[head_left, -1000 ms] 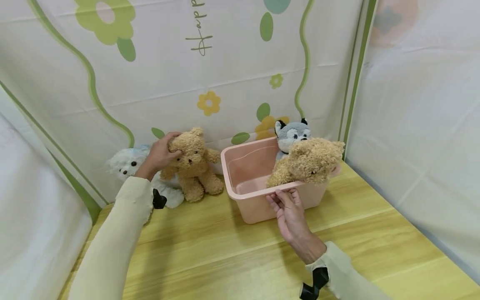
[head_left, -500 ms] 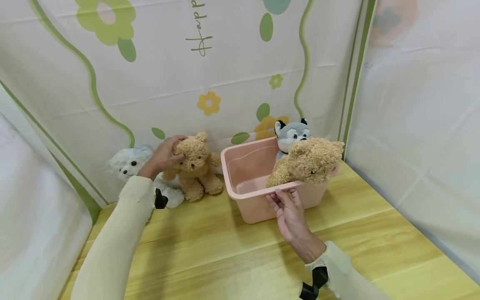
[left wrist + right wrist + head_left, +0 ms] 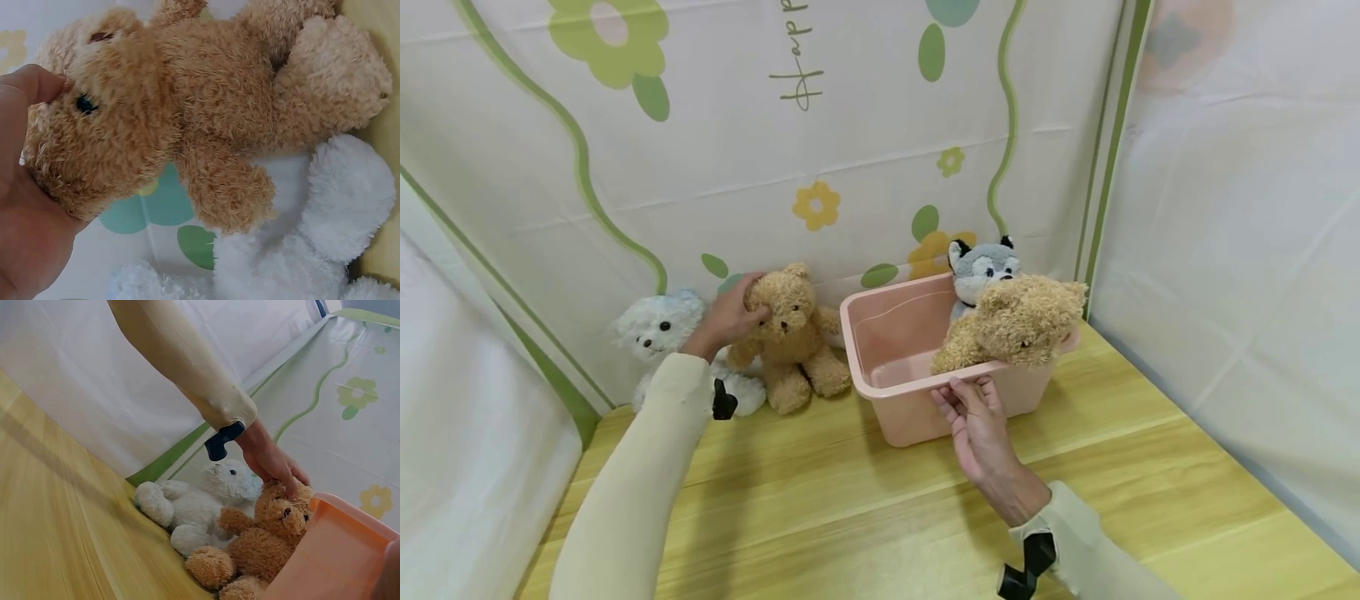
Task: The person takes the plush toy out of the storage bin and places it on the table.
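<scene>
I have left grip [image 3: 726, 317] wrapped round head of brown bear [image 3: 786, 346], thumb near eye; soft head likely makes easy handle. Bear upright, feet on desk [image 3: 850, 517], between white plush [image 3: 658, 321] and pink bin [image 3: 917, 412]. Right grip [image 3: 981, 429], fingers curled, seems to pinch bin's front rim, probably steadying it; fingertip contact hard for me to confirm. In bin, husky [image 3: 988, 271] and second bear [image 3: 1030, 317] crowd right end, that bear's head over rim.
</scene>
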The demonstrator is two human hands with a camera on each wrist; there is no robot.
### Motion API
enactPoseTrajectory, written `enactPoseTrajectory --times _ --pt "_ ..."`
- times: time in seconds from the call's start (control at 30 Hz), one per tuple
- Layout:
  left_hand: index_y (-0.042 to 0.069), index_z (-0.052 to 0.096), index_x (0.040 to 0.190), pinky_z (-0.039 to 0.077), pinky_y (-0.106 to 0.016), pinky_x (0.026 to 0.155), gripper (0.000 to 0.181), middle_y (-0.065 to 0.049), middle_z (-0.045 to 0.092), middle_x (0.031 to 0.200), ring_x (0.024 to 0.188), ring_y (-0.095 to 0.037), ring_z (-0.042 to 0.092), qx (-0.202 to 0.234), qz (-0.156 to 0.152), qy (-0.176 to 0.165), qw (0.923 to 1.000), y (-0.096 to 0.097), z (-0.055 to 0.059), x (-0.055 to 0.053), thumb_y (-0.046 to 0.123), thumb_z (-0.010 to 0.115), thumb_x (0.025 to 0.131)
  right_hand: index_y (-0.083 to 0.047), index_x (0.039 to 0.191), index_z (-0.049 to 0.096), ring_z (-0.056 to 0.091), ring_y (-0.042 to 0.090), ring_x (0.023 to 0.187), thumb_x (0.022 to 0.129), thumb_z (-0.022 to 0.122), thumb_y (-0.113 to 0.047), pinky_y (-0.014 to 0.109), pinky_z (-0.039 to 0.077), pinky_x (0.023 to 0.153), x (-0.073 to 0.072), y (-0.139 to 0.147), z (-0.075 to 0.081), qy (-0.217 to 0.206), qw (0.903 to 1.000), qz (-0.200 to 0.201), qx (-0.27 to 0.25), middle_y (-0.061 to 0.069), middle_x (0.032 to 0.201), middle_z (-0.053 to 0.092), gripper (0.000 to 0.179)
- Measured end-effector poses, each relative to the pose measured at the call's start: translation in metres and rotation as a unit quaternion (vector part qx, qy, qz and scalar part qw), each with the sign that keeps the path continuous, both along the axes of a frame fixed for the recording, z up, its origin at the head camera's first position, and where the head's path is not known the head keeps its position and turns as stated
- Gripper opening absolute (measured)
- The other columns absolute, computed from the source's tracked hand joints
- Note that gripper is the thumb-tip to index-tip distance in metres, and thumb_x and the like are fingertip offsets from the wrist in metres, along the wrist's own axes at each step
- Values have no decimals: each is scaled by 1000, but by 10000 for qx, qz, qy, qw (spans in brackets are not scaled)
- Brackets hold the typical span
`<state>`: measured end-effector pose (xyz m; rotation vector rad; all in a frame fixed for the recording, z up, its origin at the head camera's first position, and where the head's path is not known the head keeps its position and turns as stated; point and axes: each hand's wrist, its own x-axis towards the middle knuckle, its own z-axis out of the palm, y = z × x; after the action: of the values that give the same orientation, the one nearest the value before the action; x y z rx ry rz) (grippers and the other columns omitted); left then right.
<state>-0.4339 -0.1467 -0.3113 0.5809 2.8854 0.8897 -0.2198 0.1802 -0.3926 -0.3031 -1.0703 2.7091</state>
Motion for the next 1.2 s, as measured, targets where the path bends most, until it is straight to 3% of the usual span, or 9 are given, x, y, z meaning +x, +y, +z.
enactPoseTrajectory --times 0.2,0.3,0.57,0.83,1.03,1.2 --pt "12 18 158 28 -66 110 72 -19 19 162 144 -45 26 56 172 428 9989 -2 -6 0 30 57 99 -12 94 44 60 12 83 102 48 -3 24 56 88 0 1 0 -9 10000 -23 -49 -1 86 59 12" --pt "12 20 157 28 -67 109 73 -20 20 162 143 -47 26 43 246 465 9986 -4 -11 1 28 59 99 -11 95 44 60 12 83 102 48 -3 24 56 88 -1 1 0 3 10000 -24 -50 -1 86 58 11" --pt "12 20 157 35 -65 106 77 -20 20 162 142 -46 29 36 536 219 9983 -8 -23 0 21 64 96 -11 96 44 60 11 84 102 48 -3 24 55 89 -1 1 0 -21 10000 -17 -9 -1 87 58 11" --pt "7 13 158 32 -64 109 79 -23 14 163 145 -47 23 34 483 -106 9988 -9 -30 -1 25 61 97 -11 96 43 60 11 85 102 47 -3 24 55 89 0 1 0 -20 10000 -4 17 -1 87 58 11" --pt "8 -1 158 30 -66 110 108 -29 17 159 143 -49 24 358 694 -451 9959 -7 -35 1 29 76 86 -11 95 44 60 11 84 102 47 -3 23 55 89 0 1 1 -11 10000 -28 -6 -1 87 58 12" --pt "8 -25 153 26 -66 112 128 -35 3 159 145 -53 15 604 1073 -757 9895 -2 -45 3 38 79 83 -12 95 44 60 12 85 102 47 -3 24 55 89 0 1 1 -40 10000 -27 34 -1 87 58 12"
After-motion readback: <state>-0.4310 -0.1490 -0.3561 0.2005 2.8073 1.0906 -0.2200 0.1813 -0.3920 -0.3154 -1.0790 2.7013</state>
